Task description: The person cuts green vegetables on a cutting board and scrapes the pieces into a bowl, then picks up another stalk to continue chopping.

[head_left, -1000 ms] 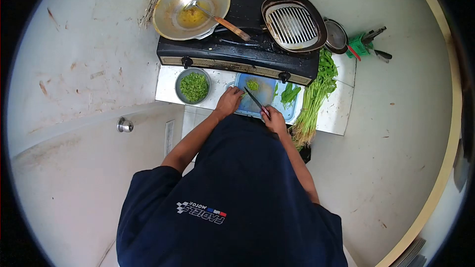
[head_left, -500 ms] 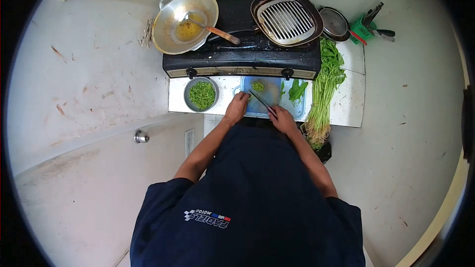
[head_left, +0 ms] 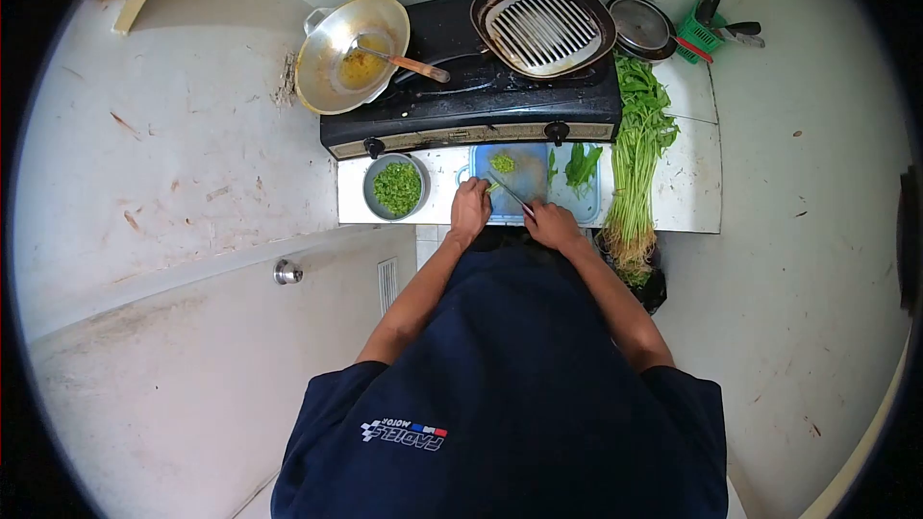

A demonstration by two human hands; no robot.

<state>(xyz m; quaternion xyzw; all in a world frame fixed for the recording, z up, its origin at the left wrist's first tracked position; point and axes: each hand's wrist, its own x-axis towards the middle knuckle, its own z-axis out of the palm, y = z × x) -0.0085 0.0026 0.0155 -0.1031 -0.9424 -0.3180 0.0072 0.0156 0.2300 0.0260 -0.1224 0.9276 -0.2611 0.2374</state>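
My right hand (head_left: 553,225) is closed round the handle of a knife (head_left: 510,194), whose blade points up and left over a blue cutting board (head_left: 527,204). My left hand (head_left: 470,209) is closed at the board's left edge, with thin green stems (head_left: 493,186) at its fingertips beside the blade. A small heap of chopped greens (head_left: 502,163) lies just beyond the blade tip. Whole green leaves (head_left: 583,168) rest on the board's right side. To the left of my left hand stands a grey bowl (head_left: 422,200) holding more chopped greens (head_left: 396,187).
A black stove (head_left: 471,123) behind the board carries a wok (head_left: 322,67) with a wooden-handled utensil (head_left: 419,66) and a grill pan (head_left: 543,34). Rooted leafy greens (head_left: 635,154) lie along the right. Farther back are a round pan (head_left: 642,27) and a green basket of utensils (head_left: 699,38).
The whole view has shifted and tilted a little. Green stems show more clearly at my left fingertips. The knife stays in my right hand over the board.
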